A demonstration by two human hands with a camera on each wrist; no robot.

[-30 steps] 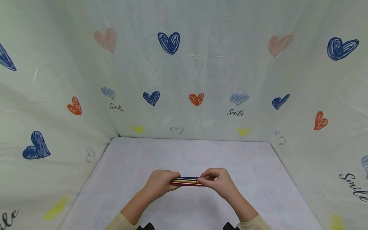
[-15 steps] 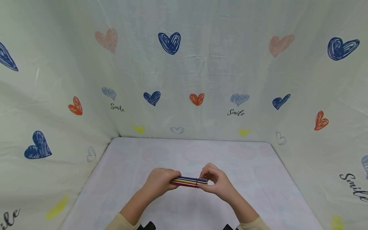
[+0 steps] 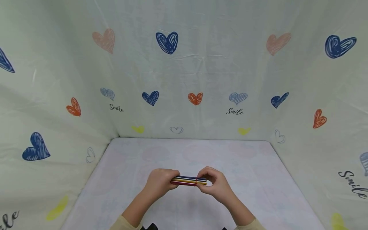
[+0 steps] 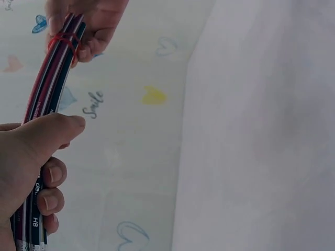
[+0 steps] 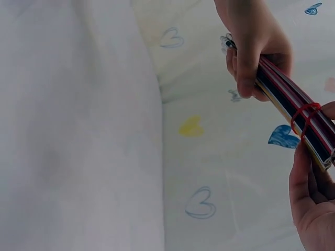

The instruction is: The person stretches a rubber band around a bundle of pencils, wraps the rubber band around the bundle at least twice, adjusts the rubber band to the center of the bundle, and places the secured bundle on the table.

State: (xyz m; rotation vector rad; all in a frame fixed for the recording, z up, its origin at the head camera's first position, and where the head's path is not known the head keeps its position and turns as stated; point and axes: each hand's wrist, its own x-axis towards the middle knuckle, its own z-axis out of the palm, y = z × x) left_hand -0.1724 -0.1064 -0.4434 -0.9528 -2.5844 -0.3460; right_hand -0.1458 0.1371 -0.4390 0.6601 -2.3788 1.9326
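Observation:
A bundle of pencils [image 3: 184, 181], in dark blue, red, yellow and white stripes, lies sideways between both hands, above the table. My left hand [image 3: 161, 181] grips its left part, thumb along the top and fingers curled beneath; "HB" lettering shows on one pencil [image 4: 35, 222] in the left wrist view. Around the bundle near its right end runs a red rubber band [image 5: 304, 116], looped more than once. My right hand [image 3: 215, 183] pinches at that band, thumb on the near side and fingertips on the far side. The bundle's right tips stick out between thumb and fingers.
Underneath is a table with a pale cover [image 3: 189, 156]. A light curtain [image 3: 212, 73] printed with hearts and "Smile" lettering stands round its back and sides. Beige sleeves [image 3: 125, 223] cover the forearms at the bottom edge.
My right thumb and fingers have spread and shifted, uncovering the bundle's right end that they hid a second ago. The left hand keeps its grip, and the bundle has barely moved.

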